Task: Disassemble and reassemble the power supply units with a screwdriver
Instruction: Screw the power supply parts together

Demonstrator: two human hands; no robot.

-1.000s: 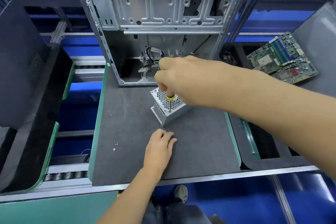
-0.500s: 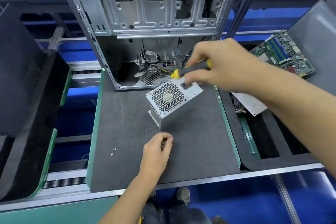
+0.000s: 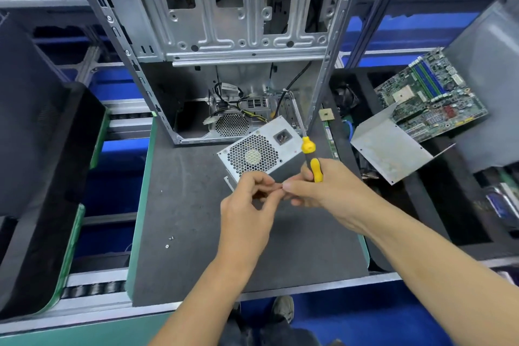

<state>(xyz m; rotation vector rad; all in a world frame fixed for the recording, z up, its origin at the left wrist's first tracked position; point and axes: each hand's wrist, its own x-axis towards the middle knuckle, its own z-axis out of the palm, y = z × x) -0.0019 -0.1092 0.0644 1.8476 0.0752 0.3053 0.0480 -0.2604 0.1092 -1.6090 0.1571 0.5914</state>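
Power supply unit (image 3: 259, 153) on grey mat (image 3: 196, 219)

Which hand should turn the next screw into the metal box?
Probably the right hand: it already grips the screwdriver, shaft pointing up beside the power supply. The left hand has curled fingertips meeting the right hand's, so it seems better for positioning the screw.

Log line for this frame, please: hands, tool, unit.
left hand: fingertips meet right's, item hidden | right hand: grips screwdriver, shaft pointing up | power supply unit: on mat, fan grille up | loose screws: on mat
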